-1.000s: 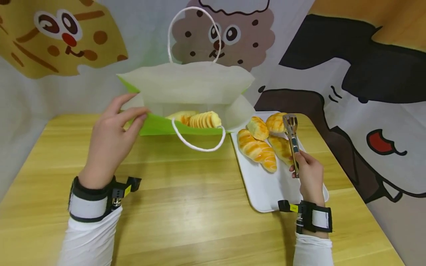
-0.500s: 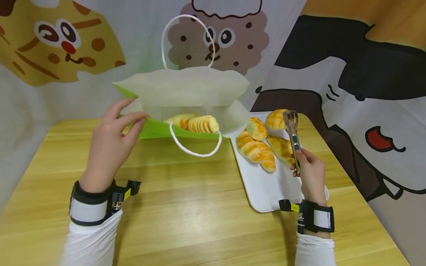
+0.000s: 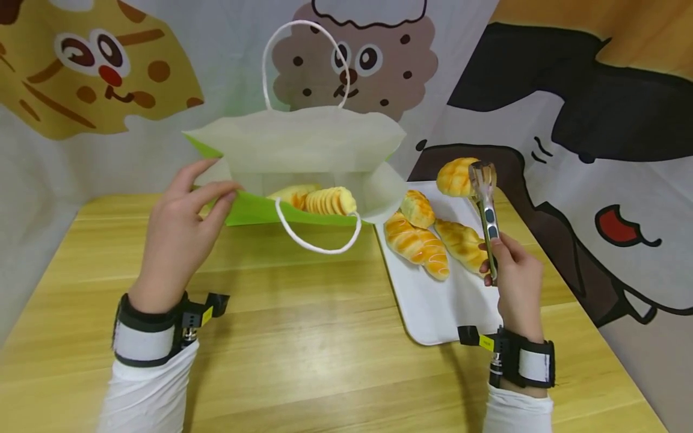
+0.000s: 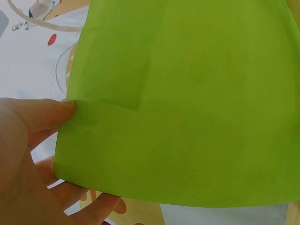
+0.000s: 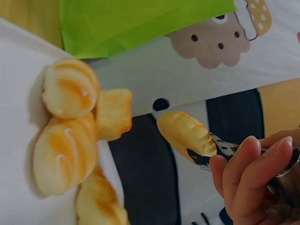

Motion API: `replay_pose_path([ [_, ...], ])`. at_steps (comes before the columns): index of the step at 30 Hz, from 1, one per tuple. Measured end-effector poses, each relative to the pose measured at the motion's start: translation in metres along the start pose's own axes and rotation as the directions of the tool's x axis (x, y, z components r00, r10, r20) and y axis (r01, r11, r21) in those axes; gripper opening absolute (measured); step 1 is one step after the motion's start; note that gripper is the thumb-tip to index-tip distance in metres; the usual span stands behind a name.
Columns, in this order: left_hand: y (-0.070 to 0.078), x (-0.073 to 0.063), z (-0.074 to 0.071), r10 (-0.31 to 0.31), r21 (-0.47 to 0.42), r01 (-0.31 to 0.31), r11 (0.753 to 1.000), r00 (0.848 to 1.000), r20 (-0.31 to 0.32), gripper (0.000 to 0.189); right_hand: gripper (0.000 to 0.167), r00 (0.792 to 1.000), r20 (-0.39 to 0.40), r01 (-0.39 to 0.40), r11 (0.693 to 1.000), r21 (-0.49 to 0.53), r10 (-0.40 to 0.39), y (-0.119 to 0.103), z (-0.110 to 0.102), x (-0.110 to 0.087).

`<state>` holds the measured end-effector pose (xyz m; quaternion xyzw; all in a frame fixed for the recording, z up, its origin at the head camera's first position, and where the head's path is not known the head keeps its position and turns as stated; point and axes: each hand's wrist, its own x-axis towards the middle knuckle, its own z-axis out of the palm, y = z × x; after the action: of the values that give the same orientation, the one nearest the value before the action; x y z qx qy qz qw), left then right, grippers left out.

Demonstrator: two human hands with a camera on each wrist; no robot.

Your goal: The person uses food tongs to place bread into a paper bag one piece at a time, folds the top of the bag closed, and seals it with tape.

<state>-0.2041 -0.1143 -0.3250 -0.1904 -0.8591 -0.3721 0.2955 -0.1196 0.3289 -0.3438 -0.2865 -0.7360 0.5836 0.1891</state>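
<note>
My left hand [image 3: 181, 234] pinches the left edge of a green paper bag [image 3: 292, 141], thumb on its green outside [image 4: 187, 103] in the left wrist view. The bag's mouth gapes toward me; a sliced-looking bread [image 3: 331, 201] and another bread lie inside. In my right hand [image 3: 518, 279] is a pair of metal tongs [image 3: 489, 219]. Their tips clasp a round bread roll [image 3: 455, 177], raised over the far end of the white tray [image 3: 433, 319]. The right wrist view shows the roll [image 5: 183, 133] between the tong tips, apart from the other breads.
On the tray lie a striped bread [image 3: 417, 245], a twisted bread [image 3: 460, 243] and a smaller piece [image 3: 418, 208]. The bag's front white handle [image 3: 319, 249] hangs over the wooden table [image 3: 303, 355]. A cartoon-printed cloth [image 3: 238, 60] hangs behind.
The tongs and my right hand have moved up and slightly right, and the round roll has come off the tray with them. The left hand keeps its hold on the bag.
</note>
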Motion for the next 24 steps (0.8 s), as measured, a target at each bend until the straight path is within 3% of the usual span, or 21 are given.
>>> replay_pose_path([
  [11, 0.0, 0.0, -0.001, -0.001, -0.001, 0.001, 1.0, 1.0, 0.003, 0.015, 0.033, 0.991, -0.066, 0.124, 0.974, 0.19, -0.113, -0.018, 0.002, -0.019],
  [18, 0.0, 0.0, 0.0, -0.002, -0.002, 0.002, 1.0, 1.0, 0.006, 0.016, 0.033, 0.988, -0.045, 0.154, 0.966, 0.209, -0.148, -0.029, 0.005, -0.032],
  [24, 0.0, 0.001, 0.0, -0.009, 0.001, 0.009, 1.0, 1.0, 0.005, 0.016, 0.032, 0.972, -0.02, 0.232, 0.95, 0.21, -0.233, -0.038, 0.01, -0.046],
])
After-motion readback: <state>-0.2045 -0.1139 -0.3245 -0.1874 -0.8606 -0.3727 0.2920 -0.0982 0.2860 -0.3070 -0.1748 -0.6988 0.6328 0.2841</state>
